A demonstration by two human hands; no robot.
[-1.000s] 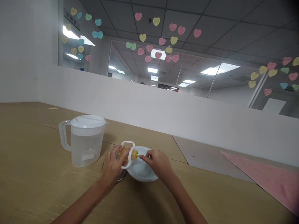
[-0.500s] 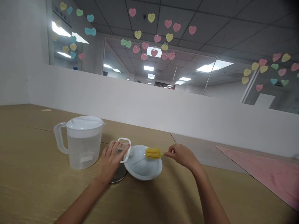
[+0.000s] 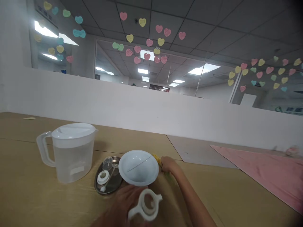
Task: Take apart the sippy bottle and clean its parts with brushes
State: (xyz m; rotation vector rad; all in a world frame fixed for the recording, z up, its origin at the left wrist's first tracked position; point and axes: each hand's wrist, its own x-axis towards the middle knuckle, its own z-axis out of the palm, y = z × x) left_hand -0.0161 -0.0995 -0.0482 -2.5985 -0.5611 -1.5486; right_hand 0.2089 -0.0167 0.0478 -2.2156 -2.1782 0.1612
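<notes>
We are now holding the bottle (image 3: 145, 206) up close in our left hand (image 3: 123, 205), fingers wrapped around it, when a moment ago it was lying over the bowl (image 3: 138, 168). Our right hand (image 3: 168, 164) is closed on the yellow brush (image 3: 157, 159) and has pulled it out, setting it down beside the bowl. The jug (image 3: 68, 151) and tray (image 3: 107, 179) are staying put.

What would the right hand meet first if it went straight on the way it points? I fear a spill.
Probably the white bowl: the right hand points leftward at its rim, a yellow brush between them. Depth is unclear.
</notes>
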